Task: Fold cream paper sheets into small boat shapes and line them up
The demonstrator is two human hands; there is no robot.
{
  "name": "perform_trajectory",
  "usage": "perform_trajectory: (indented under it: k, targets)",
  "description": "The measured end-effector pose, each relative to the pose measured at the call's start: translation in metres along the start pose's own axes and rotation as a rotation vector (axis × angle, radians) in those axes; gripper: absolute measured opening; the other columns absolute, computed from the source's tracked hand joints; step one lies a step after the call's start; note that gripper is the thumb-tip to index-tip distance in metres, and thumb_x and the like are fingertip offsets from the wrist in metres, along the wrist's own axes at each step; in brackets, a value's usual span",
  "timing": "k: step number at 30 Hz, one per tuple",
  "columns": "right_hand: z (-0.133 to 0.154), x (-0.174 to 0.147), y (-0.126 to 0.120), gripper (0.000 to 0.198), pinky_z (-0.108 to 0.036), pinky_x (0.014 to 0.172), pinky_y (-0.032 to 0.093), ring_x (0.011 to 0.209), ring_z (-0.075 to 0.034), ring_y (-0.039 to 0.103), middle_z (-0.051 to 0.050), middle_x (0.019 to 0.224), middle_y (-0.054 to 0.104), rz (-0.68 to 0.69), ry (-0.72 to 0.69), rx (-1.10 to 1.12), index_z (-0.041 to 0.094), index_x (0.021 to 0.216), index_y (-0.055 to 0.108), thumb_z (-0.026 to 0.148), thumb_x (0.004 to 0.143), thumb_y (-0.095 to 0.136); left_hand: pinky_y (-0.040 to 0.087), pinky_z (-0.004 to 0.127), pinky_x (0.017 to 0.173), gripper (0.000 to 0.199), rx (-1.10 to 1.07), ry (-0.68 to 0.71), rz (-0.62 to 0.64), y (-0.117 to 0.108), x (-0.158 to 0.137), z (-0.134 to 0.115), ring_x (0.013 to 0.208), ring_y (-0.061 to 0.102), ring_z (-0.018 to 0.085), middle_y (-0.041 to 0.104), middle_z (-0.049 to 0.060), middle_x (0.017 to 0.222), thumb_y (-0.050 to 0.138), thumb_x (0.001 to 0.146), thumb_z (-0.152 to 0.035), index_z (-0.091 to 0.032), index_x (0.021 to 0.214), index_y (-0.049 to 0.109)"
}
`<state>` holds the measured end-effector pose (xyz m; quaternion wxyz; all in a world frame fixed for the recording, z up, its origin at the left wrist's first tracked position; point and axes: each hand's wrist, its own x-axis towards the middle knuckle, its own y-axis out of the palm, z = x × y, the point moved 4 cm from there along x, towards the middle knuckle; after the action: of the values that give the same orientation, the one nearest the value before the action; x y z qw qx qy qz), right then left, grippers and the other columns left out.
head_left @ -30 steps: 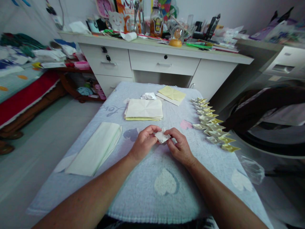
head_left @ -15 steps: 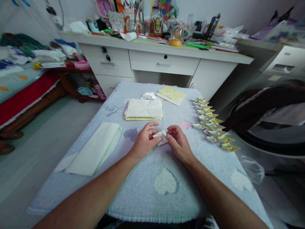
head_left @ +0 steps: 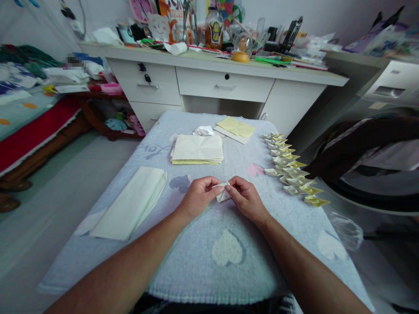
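Both my hands pinch a small folded piece of pale paper (head_left: 222, 192) over the middle of a light blue towel (head_left: 196, 253). My left hand (head_left: 198, 197) grips its left side with thumb and fingers. My right hand (head_left: 246, 198) grips its right side, fingertips meeting the left hand's. Much of the paper is hidden between my fingers. A row of several finished folded paper boats (head_left: 291, 171), white and yellow, lies to the right of my hands.
A stack of square paper sheets (head_left: 197, 149) lies beyond my hands, with a crumpled scrap (head_left: 203, 131) and yellow sheets (head_left: 236, 128) farther back. Long pale folded paper (head_left: 134, 203) lies at left. A cluttered white desk (head_left: 216, 78) stands behind. A clear plastic bag (head_left: 347, 229) sits at right.
My fingers have closed in on the paper piece, pressing it narrower and flatter. Both hands stayed at the same spot on the towel.
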<state>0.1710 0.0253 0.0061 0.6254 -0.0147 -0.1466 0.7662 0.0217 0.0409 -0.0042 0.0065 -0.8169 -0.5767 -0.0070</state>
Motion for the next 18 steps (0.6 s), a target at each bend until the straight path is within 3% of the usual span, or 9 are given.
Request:
perform_trajectory:
  k: [9,14,18]
  targets:
    - [0.0007,0.0001,0.0011,0.026,-0.023,0.055,0.034,0.059,-0.011,0.043,0.004,0.064,0.047,0.029,0.026,0.04,0.019,0.077,0.054,0.043,0.087,0.058,0.039,0.021,0.057,0.019,0.149,0.017,0.027,0.0026,-0.0025,-0.0023,0.062,0.051,0.01,0.059,-0.001,0.069,0.065,0.079,-0.032,-0.013,0.078,0.064]
    - [0.0003,0.0009,-0.0025,0.029,-0.022,0.054,0.034,0.058,-0.011,0.041,0.004,0.063,0.046,-0.016,0.04,0.067,0.019,0.075,0.053,0.046,0.086,0.058,0.033,0.02,0.052,0.026,0.195,0.021,0.036,0.0031,-0.0026,-0.0021,0.055,0.043,0.008,0.048,-0.005,0.061,0.068,0.077,-0.038,-0.014,0.085,0.063]
    - [-0.001,0.0013,-0.0037,0.029,-0.022,0.054,0.034,0.058,-0.011,0.042,0.004,0.064,0.046,-0.036,0.061,0.12,0.02,0.076,0.052,0.047,0.085,0.059,0.029,0.02,0.05,0.026,0.286,0.012,0.04,0.0025,-0.0016,0.0003,0.054,0.04,0.008,0.044,-0.006,0.059,0.069,0.075,-0.04,-0.015,0.077,0.061]
